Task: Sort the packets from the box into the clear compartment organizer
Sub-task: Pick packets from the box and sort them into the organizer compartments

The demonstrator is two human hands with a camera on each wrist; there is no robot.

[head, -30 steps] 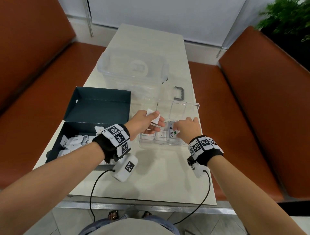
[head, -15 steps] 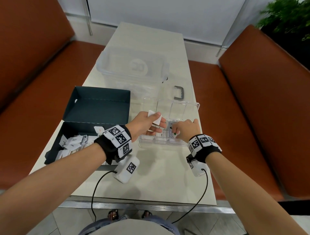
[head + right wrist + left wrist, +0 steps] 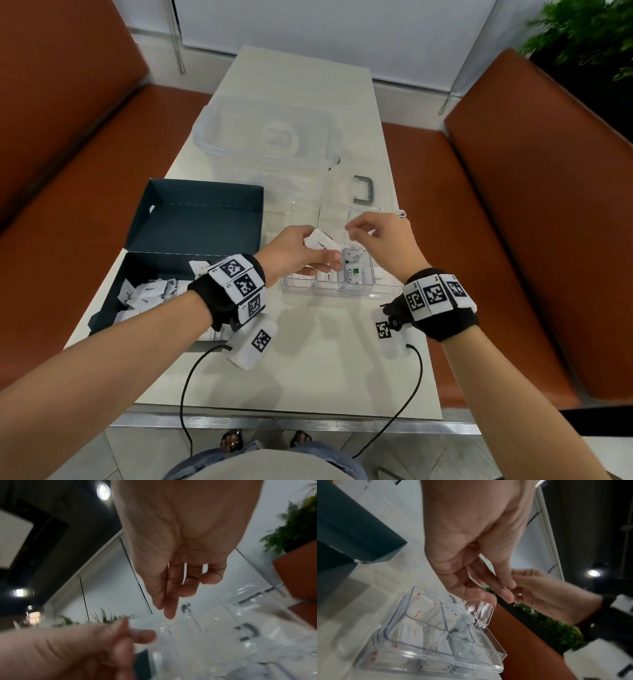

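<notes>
My left hand [image 3: 310, 255] hovers over the left side of the clear compartment organizer [image 3: 387, 291] and pinches a few white packets [image 3: 322, 243] between thumb and fingers; the left wrist view shows those packets [image 3: 476, 574] in the same grip. My right hand [image 3: 356, 233] is raised above the organizer's middle with relaxed fingers and holds nothing, as its wrist view [image 3: 168, 605] confirms. Packets lie in the near compartments, among them a Stevia packet [image 3: 354, 270]. The dark box [image 3: 113, 308] at the left holds several white packets [image 3: 147, 294].
A large clear lidded container [image 3: 270, 137] stands behind the organizer, and a grey handle [image 3: 364, 188] lies just past it. The box's lid [image 3: 198, 219] is folded open behind the box. Orange benches flank the table; my wrist cables trail over its near edge.
My right hand has lifted out of the organizer's near compartment and now hangs above it. My left hand has stayed beside it with the packets in its grip.
</notes>
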